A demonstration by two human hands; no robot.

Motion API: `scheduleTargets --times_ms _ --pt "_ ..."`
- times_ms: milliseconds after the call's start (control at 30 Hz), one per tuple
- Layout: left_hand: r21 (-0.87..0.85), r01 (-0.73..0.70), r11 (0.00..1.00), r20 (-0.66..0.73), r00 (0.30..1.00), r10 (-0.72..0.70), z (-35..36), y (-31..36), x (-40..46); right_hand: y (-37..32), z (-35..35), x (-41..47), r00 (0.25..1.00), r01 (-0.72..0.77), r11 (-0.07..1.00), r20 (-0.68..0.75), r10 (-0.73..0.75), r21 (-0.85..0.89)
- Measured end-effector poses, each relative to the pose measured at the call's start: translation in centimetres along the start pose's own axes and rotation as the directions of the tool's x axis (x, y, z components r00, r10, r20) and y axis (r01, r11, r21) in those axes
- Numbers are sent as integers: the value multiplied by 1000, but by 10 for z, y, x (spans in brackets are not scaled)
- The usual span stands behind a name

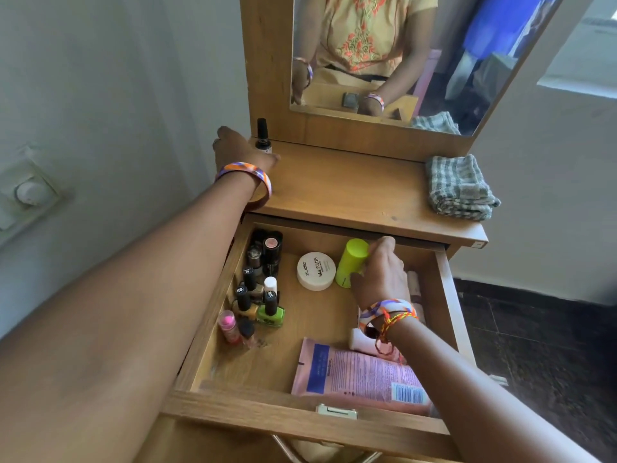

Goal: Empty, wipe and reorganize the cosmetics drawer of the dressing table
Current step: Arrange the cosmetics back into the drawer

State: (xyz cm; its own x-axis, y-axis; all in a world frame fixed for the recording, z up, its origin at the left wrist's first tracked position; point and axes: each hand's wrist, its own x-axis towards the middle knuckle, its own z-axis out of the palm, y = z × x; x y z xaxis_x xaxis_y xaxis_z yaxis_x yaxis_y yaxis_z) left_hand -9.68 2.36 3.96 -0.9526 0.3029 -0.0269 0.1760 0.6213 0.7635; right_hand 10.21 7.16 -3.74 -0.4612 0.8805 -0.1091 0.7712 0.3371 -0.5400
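Left hand reached out at ten o'clock over the back-left corner of the dressing-table surface, by a black-capped nail polish bottle standing upright there. Thumb lay in front of the bottle's base; the fingers were hidden behind the hand, so whether that grip was closed on the bottle or letting go could not be told.

Drawer stood pulled out, mostly still full. At its nine o'clock side, a cluster of nail polish bottles, upright and crowded together, green one nearest the front. Centre back, a round white nail polish remover tub, just beside a lime-green container. Right hand had its grip curled round that container, fingertips on top, thumb low on the side. Pink sachet lay flat at six o'clock. Folded checked cloth waited at two o'clock on the surface.

Judgement: emptying was at an early stage. Lift the container straight up to clear the tub, and set it well away from the surface edge, leaving the cloth reachable.
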Motion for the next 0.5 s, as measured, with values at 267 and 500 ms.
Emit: scheduleTargets --times_ms 267,500 --pt "31 -108 994 28 994 107 12 6 17 4 4 6 999 -40 999 38 39 37" --pt "-143 -230 963 47 970 238 15 1 -5 9 -5 -2 999 52 991 -12 -51 120"
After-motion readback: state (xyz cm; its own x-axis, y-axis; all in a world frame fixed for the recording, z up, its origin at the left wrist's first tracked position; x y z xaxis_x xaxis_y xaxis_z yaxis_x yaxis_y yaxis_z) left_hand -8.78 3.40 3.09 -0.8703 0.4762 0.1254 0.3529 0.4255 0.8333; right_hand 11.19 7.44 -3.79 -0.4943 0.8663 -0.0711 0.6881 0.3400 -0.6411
